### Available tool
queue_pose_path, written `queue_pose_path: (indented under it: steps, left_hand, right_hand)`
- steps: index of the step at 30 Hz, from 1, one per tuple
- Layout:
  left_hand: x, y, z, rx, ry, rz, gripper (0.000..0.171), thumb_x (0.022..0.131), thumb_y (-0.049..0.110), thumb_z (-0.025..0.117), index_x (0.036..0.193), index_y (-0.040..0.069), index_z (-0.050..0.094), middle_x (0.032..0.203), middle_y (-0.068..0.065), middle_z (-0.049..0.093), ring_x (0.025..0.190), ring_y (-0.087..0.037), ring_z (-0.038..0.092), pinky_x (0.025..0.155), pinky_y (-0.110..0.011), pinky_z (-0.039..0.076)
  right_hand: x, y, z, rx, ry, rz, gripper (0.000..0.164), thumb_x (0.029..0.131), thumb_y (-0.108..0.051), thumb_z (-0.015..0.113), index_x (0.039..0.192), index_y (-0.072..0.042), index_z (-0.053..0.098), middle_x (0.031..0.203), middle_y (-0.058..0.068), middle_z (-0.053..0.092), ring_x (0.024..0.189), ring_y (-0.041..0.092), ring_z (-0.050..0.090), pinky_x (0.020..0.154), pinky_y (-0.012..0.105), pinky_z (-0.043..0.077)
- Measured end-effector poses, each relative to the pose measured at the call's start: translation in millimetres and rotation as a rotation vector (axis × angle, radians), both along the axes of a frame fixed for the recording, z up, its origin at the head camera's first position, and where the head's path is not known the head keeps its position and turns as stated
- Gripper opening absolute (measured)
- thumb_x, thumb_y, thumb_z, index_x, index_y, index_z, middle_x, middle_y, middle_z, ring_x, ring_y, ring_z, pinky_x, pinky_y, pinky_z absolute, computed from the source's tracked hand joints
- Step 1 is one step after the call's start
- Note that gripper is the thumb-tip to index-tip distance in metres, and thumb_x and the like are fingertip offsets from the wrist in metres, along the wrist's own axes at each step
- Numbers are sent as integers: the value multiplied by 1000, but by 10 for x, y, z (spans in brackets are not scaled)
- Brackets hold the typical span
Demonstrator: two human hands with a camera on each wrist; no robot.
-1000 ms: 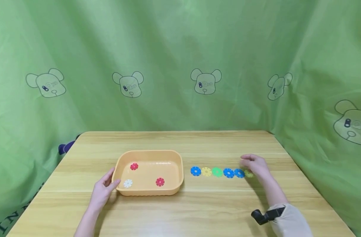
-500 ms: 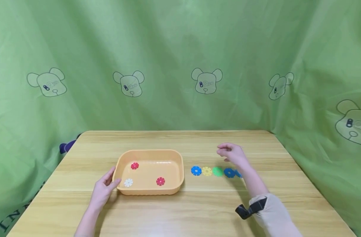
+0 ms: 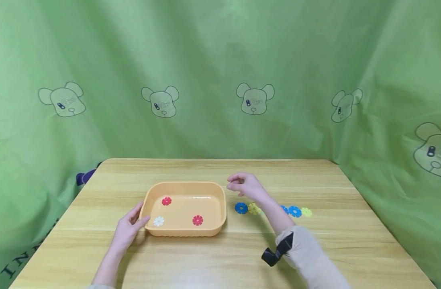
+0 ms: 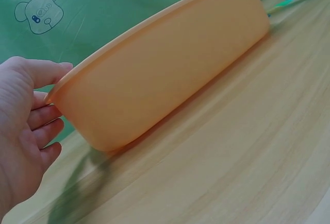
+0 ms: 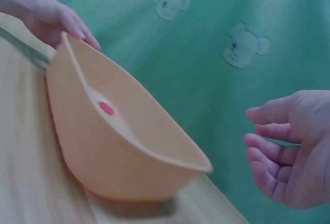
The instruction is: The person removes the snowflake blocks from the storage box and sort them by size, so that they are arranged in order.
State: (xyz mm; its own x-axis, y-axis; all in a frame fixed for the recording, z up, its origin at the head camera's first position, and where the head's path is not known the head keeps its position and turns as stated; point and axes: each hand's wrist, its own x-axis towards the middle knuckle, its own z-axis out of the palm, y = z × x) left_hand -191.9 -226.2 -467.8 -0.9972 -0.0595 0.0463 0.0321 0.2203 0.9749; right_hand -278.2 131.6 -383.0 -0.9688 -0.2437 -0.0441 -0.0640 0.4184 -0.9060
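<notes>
An orange plastic basin stands on the table, tilted nowhere in the head view. My left hand holds its left rim, thumb over the edge and fingers outside; the left wrist view shows that hand at the basin's corner. Two red snowflake discs and a white snowflake disc lie inside. Just off the basin's far right corner hovers my right hand, fingers loosely bent; the right wrist view shows nothing between them. Under that forearm runs a row of discs, including a blue disc and a yellow-green one.
A wooden table carries everything. Green curtains with bear-head prints hang behind and along both sides. A black strap circles the right sleeve. The right forearm hides the green disc in the row's middle.
My right hand has travelled left from the row's right end to beside the basin. The yellow-green end disc is uncovered now. The left hand keeps its hold on the rim.
</notes>
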Motion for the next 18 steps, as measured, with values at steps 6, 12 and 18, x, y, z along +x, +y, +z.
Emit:
queue_pose_path:
  steps: [6, 12, 18]
  left_hand:
    - [3, -3, 0, 4, 5, -15, 64, 89, 8, 61, 141, -7, 27, 146, -22, 26, 134, -35, 27, 99, -16, 29]
    - [4, -15, -7, -4, 14, -10, 64, 89, 8, 60, 141, -8, 27, 146, -22, 26, 134, -35, 26, 100, -15, 29]
    - [11, -2, 2, -14, 23, -17, 64, 89, 9, 60, 141, -8, 26, 146, -23, 25, 134, -36, 26, 101, -19, 28]
  right_hand:
    - [-8, -377, -88, -61, -70, 73, 36, 83, -5, 67, 115, 5, 57, 91, 9, 63, 82, 19, 60, 69, 32, 55]
    - [-6, -688, -200, -77, -131, 163, 40, 79, 1, 67, 116, 9, 54, 87, 10, 63, 80, 23, 62, 78, 43, 55]
    - [33, -886, -356, -18, -181, 213, 41, 75, 6, 68, 113, 11, 55, 80, 10, 64, 70, 20, 62, 67, 32, 57]
